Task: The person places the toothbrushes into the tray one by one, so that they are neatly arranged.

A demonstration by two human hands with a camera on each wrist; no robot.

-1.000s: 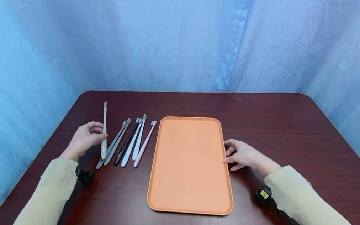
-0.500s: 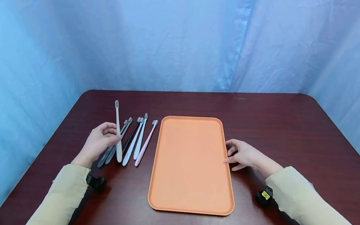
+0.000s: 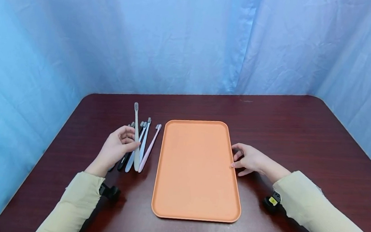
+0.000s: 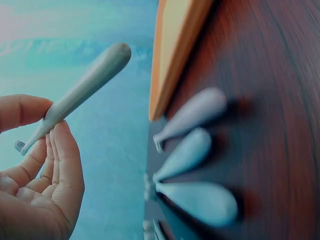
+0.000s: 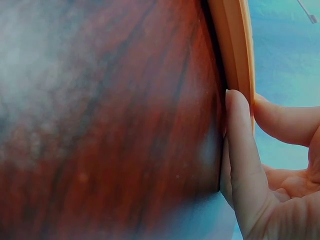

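We see a staged recording booth rather than a lived-in room: pale blue curtains (image 3: 192, 39) hang close on all sides of a dark red wooden table (image 3: 303, 133), and small cameras (image 3: 270, 201) are strapped at the person's wrists.

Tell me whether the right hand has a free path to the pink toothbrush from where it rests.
Probably yes. The right hand touches the tray's right edge; the pink toothbrush lies just past its left edge. The low tray lies between, so reaching over it looks unobstructed.
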